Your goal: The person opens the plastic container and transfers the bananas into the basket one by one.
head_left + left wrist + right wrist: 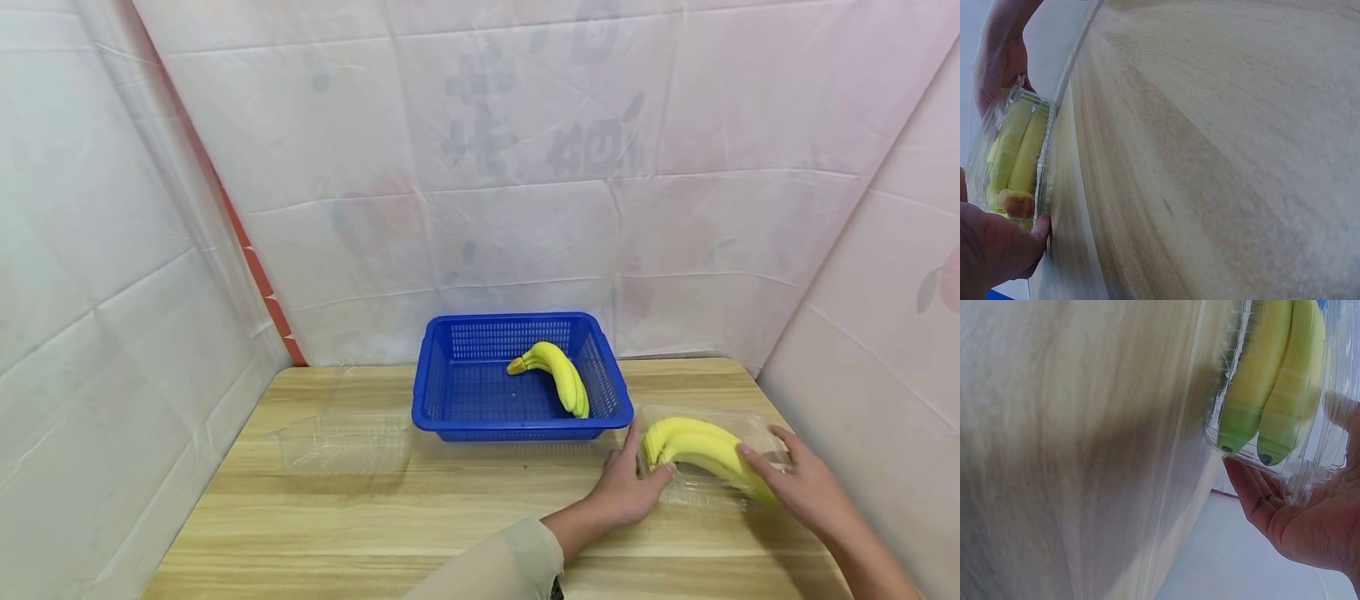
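Observation:
At the right of the table, a clear plastic clamshell container [693, 495] holds a bunch of yellow bananas [701, 442]. My left hand [622, 490] grips its left end, thumb over the near side. The right hand [806, 487] holds the opposite end, with its thumb over the bananas. Green-tinged banana tips [1270, 440] press close to the container's end wall in the right wrist view, fingers curled beneath that end. In the left wrist view the brown stem end [1017, 203] faces my left hand [1000, 240].
A blue plastic basket [480, 423] stands at the back middle, another banana bunch [558, 375] inside it. Further left on the wooden table [450, 525] sits a second clear container [341, 446]. White sheeting [525, 242] encloses the back and sides.

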A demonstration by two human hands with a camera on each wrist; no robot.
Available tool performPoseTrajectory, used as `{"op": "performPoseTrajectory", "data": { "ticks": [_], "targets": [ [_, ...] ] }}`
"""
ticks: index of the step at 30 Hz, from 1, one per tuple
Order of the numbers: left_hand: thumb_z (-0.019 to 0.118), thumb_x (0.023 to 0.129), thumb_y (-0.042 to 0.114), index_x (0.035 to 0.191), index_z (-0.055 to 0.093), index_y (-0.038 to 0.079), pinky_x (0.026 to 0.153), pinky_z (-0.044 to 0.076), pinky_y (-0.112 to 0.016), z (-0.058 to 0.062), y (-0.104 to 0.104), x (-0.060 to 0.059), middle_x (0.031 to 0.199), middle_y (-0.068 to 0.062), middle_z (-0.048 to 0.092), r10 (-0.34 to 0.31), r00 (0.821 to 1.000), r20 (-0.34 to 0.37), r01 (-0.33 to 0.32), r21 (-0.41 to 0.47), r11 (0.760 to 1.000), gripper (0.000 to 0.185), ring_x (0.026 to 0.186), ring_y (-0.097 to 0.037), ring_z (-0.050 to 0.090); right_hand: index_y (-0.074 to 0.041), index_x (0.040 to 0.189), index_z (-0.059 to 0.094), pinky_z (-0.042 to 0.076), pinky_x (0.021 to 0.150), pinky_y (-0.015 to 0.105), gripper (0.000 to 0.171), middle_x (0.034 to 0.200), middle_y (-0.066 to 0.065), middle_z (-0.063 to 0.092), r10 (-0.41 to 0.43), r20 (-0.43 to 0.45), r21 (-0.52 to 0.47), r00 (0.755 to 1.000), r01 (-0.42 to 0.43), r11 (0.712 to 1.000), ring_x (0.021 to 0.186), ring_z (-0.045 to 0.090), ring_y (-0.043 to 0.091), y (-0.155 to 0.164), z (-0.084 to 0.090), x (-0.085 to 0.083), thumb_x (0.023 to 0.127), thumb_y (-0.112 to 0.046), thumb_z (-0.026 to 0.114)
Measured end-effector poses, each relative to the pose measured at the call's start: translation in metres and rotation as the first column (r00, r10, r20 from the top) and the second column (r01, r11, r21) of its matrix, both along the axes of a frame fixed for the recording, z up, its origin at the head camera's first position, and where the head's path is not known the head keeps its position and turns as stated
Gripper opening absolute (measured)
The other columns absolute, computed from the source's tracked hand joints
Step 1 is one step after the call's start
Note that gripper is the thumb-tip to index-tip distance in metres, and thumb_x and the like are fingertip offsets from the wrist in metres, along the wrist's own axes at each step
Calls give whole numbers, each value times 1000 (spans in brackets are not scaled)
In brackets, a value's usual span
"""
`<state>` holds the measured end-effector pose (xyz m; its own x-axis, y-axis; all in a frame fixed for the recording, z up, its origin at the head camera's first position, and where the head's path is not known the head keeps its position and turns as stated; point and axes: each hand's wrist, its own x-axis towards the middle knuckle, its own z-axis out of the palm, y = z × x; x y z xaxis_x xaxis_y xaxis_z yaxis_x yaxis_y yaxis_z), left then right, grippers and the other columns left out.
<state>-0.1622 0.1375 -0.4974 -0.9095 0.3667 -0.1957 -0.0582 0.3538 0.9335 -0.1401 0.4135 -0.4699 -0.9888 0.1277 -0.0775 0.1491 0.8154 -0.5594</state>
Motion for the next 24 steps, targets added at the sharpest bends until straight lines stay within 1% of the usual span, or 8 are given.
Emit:
{"op": "performPoseTrajectory", "data": {
  "ticks": [6, 10, 14, 17, 18, 20, 22, 24],
  "targets": [
    [64, 99, 52, 167, 19, 50, 125, 42, -45, -1, 0, 0, 163, -4, 45, -2, 1000, -1, 2, -3, 1000, 82, 155, -20, 40, 18, 162, 8, 44, 97, 80, 94, 149, 58, 29, 14, -1, -17, 1000, -14, 1000, 130, 40, 77, 2, -2, 0, 111, -52, 45],
    [64, 99, 52, 167, 19, 50, 124, 43, -44, -2, 0, 1, 163, -3, 45, 0, 1000, -2, 0, -5, 1000, 82, 155, -19, 40, 19, 161, 12, 49, 94, 76, 93, 145, 57, 38, 17, -12, -7, 1000, -17, 1000, 129, 44, 75, 3, -4, -1, 110, -51, 47],
    [64, 99, 53, 167, 18, 50, 124, 43, -45, -2, -1, 1, 164, -3, 45, -2, 1000, 3, 2, -7, 1000, 82, 155, -20, 40, 20, 160, 13, 56, 89, 66, 92, 140, 56, 46, 23, -17, -17, 1000, -24, 1000, 127, 48, 74, 4, -5, -2, 110, -49, 49],
    [64, 99, 53, 167, 19, 51, 125, 42, -46, -1, -1, 1, 166, -3, 43, -3, 1000, 9, 3, -10, 1000, 82, 157, -21, 39, 21, 160, 14, 58, 85, 57, 92, 138, 55, 48, 28, -10, -16, 1000, -28, 999, 126, 50, 73, 5, -4, -3, 110, -49, 49],
    [64, 99, 53, 167, 19, 51, 125, 42, -46, -1, -1, 1, 168, -4, 41, -2, 1000, 12, 2, -10, 1000, 81, 158, -22, 38, 21, 160, 14, 58, 85, 57, 92, 138, 55, 49, 29, -5, -14, 1000, -29, 999, 125, 51, 73, 5, -3, -3, 110, -49, 49],
    [64, 99, 52, 167, 19, 52, 126, 41, -48, -1, -2, 0, 170, -4, 38, 3, 1000, 18, -2, -8, 1000, 81, 160, -24, 36, 21, 159, 13, 58, 84, 56, 92, 137, 55, 50, 35, 1, -14, 999, -35, 999, 125, 51, 72, 5, -2, -4, 110, -49, 48],
    [64, 99, 53, 166, 19, 53, 126, 40, -50, 0, -1, 0, 173, -3, 36, 8, 1000, 22, -8, -6, 1000, 81, 162, -26, 33, 21, 159, 13, 57, 86, 60, 92, 137, 55, 50, 40, 5, -15, 999, -39, 999, 124, 51, 72, 5, -1, -5, 110, -50, 47],
    [64, 99, 54, 165, 18, 55, 127, 39, -51, 1, -1, 0, 175, -2, 33, 10, 1000, 26, -10, -4, 1000, 81, 163, -27, 31, 22, 159, 13, 54, 91, 68, 92, 140, 57, 45, 46, 18, -13, 999, -46, 999, 126, 48, 73, 6, 0, -5, 111, -50, 46]
  ]
}}
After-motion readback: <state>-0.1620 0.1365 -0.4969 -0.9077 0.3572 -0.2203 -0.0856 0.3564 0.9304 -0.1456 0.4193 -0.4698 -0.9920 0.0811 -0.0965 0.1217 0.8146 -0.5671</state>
